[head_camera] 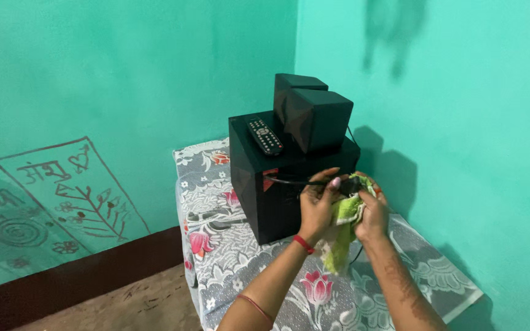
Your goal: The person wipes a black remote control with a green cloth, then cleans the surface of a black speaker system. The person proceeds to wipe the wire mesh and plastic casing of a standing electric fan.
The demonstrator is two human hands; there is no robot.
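My left hand pinches a thin black cable that runs from the big black speaker box. My right hand grips a green and yellow cloth wrapped around the cable's end, with the cloth hanging down between both hands. Both hands are held in front of the box's right side.
Two small black speakers and a black remote control lie on top of the box. The box stands on a table covered with a grey flowered cloth in a corner of teal walls. Chalk-like drawings mark the left wall.
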